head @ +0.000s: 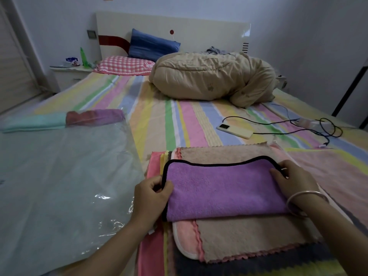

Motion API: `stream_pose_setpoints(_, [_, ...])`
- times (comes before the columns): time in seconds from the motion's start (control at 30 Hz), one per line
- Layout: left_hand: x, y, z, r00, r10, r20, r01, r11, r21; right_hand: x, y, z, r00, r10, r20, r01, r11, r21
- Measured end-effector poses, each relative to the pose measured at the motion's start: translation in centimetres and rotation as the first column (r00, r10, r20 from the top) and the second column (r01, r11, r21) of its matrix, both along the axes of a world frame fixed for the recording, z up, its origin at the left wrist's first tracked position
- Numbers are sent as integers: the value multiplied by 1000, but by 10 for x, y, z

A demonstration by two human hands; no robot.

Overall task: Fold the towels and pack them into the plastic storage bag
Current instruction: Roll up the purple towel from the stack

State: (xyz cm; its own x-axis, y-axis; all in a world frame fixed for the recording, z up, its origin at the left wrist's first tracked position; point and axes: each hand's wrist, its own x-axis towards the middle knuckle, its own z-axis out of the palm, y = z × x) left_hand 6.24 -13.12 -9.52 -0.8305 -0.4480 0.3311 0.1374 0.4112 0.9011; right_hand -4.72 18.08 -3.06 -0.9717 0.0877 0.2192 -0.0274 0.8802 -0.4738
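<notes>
Left hand (151, 196) pinches purple towel (223, 190); striped bed (179, 120).

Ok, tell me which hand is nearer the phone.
Right. The right hand pinches the purple towel's right corner, short of the phone; the left hand grips its left edge, farther away.

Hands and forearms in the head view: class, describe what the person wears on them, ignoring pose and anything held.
No sleeves show: the left forearm and right forearm are bare to the frame edge. The right wrist carries one thin, plain, silver-coloured bangle. The left hand and right hand wear no gloves, and no watch is visible.
</notes>
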Motion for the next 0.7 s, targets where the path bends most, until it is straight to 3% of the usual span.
stream_pose_setpoints(0.2, [-4, 3, 0, 983, 180, 31, -176, 980, -96, -10, -3, -4, 999, -34, 25, 33, 999, 32])
stream_pose_setpoints(0.4, [-4, -1, 6, 944, 176, 280, -145, 981, -127, -14, -5, -12, 991, -84, 102, 76, 994, 83])
stream_pose_setpoints(0.47, [-3, -6, 15, 918, 184, 352, -111, 970, -218, -11, -6, -8, 993, -85, 76, 77, 992, 103])
stream_pose_setpoints(0.53, [-3, -6, 29, 950, 205, 235, -102, 916, -387, -5, -12, -3, 999, -36, -13, 38, 968, 250])
stream_pose_setpoints(0.6, [-9, 7, 50, 995, 81, 56, -36, 827, -561, 1, -28, 0, 985, 132, -106, -85, 926, 368])
stream_pose_setpoints(0.67, [-19, 27, 63, 986, -78, 145, 159, 680, -716, 8, -48, -3, 956, 292, -16, -256, 863, 435])
stream_pose_setpoints(0.7, [-22, 36, 61, 964, -108, 243, 259, 593, -763, 11, -56, -7, 939, 324, 114, -340, 823, 455])
